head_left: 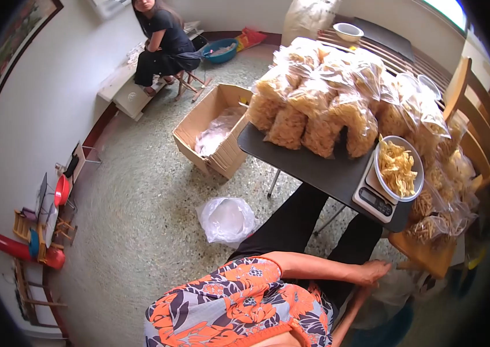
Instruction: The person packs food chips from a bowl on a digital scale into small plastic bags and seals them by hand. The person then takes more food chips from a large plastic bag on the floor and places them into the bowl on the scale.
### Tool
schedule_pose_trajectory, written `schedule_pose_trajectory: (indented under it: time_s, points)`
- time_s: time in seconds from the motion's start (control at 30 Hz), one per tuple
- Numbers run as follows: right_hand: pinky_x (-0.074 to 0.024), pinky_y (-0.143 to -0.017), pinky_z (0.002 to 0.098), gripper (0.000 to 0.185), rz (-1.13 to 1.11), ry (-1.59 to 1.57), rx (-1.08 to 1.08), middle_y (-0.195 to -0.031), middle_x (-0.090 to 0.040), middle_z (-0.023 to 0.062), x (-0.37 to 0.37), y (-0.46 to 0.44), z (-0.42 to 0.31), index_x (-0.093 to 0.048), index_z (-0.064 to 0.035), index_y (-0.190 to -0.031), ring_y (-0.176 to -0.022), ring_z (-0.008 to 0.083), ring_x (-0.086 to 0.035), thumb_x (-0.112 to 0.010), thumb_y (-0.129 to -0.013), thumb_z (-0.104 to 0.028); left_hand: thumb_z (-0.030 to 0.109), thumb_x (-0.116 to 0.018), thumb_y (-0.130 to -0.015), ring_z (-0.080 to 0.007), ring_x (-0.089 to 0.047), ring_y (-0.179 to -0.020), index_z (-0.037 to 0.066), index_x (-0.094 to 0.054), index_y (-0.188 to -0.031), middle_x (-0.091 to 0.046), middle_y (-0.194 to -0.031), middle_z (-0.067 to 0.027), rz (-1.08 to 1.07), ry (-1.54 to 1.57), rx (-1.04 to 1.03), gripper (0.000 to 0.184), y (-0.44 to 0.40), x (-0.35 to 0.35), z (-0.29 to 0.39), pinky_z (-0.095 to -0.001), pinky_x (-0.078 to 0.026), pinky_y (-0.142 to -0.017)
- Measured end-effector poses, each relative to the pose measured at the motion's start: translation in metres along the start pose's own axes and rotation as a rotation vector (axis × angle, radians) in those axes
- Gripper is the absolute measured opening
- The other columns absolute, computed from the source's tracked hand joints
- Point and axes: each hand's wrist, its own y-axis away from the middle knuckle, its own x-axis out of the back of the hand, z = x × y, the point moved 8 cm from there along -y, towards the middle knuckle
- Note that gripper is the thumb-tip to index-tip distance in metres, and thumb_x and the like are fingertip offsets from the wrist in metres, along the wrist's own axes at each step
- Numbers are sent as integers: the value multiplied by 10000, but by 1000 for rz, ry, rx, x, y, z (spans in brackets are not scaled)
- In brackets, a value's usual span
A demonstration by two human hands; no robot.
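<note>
My left hand [375, 272] is at my right side, below the black folding table [303, 169], its fingers curled together. What it holds, if anything, is hidden. My right forearm [350, 315] reaches up to the same spot; the right hand itself is covered by the left. Pale plastic bags [388, 292] lie just beyond the hands. On the table's near corner a digital scale [374, 199] bears a white plastic bowl [420, 168] of yellowish dried strips [396, 168]. Filled clear bags [317, 115] of similar dried food are heaped across the table.
An open cardboard box [190, 130] with plastic inside stands on the floor, near a clear plastic bag [226, 220]. More packed bags [441, 191] rest on a wooden chair [467, 115] at right. Another person [167, 43] sits by the wall near a blue basin [220, 55].
</note>
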Motion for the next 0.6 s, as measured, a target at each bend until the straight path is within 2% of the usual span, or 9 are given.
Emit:
schedule_pose_trajectory:
  time_s: [0.17, 0.27, 0.33, 0.37, 0.43, 0.5, 0.53, 0.57, 0.6]
  points:
    - [-475, -1030, 340, 450, 76, 95, -285, -1342, -613, 56, 22, -7, 41, -577, -21, -1440, -1190, 160, -576, -585, -1067, -272, 248, -859, -717, -483, -548, -1231, -78, -479, -1341, -553, -1281, -305, 38, 112, 25, 800, -2, 4, -17, -524, -463, -1030]
    - [-460, -1039, 338, 480, -99, -253, -154, -1383, -603, 67, 10, -19, 61, -556, -14, -1462, -1228, 168, -567, -616, -1062, -273, 425, -873, -706, -447, -484, -1319, -91, -526, -1369, -523, -1354, -309, 53, 40, 5, 909, -17, -15, -33, -492, -381, -1145]
    - [-461, -1045, 353, 490, -41, -549, -298, -1479, -545, 103, -6, -1, 22, -498, -37, -1512, -1295, 192, -547, -568, -1077, -253, 444, -865, -735, -390, -652, -1023, -60, -713, -947, -664, -1021, -259, -27, 172, -2, 567, -25, -17, -41, -518, -523, -884]
    - [-455, -1091, 373, 448, -75, -121, -280, -1418, -605, 94, 0, 3, 31, -543, -61, -1469, -1263, 181, -584, -499, -1098, -309, 437, -854, -754, -358, -679, -824, -44, -708, -778, -677, -841, -231, -33, -7, -220, 503, -22, -29, -29, -492, -548, -725]
    - [-490, -745, 314, 426, -80, -67, -167, -1012, -659, 9, 2, 14, 19, -679, -41, -1199, -848, 119, -573, -434, -1115, -379, 421, -844, -767, -331, -697, -695, -27, -713, -789, -698, -805, -226, -167, 46, 210, 468, -20, -33, -48, -437, -547, -565]
    - [-517, -811, 344, 447, -6, -334, -322, -998, -625, -17, -25, 15, 8, -662, -59, -1167, -903, 128, -578, -448, -1088, -443, 235, -800, -696, -275, -716, -814, -1, -730, -944, -723, -862, -203, -162, 16, 250, 350, -21, -24, -61, -465, -570, -718]
    - [-526, -893, 341, 473, 15, -233, -41, -1098, -671, 6, -36, 7, -5, -653, -31, -1272, -985, 141, -616, -503, -1045, -417, 268, -819, -686, -342, -734, -895, 14, -724, -1081, -741, -970, -213, -238, -21, 164, 480, -26, -15, -57, -469, -573, -779]
    - [-511, -1039, 370, 473, -153, -105, -139, -1394, -609, 118, -45, 2, -1, -514, 0, -1470, -1217, 189, -611, -498, -1040, -196, 286, -827, -685, -371, -736, -942, 26, -745, -1093, -751, -998, -209, -376, -110, 174, 491, -34, -19, -69, -476, -571, -821]
    - [-524, -997, 357, 441, -126, -235, -81, -1312, -661, 116, -39, 11, -18, -588, 0, -1410, -1156, 177, -631, -553, -976, -67, 276, -817, -704, -381, -735, -981, 16, -752, -1078, -751, -1016, -226, -461, -284, 169, 460, -35, -40, -70, -477, -570, -837]
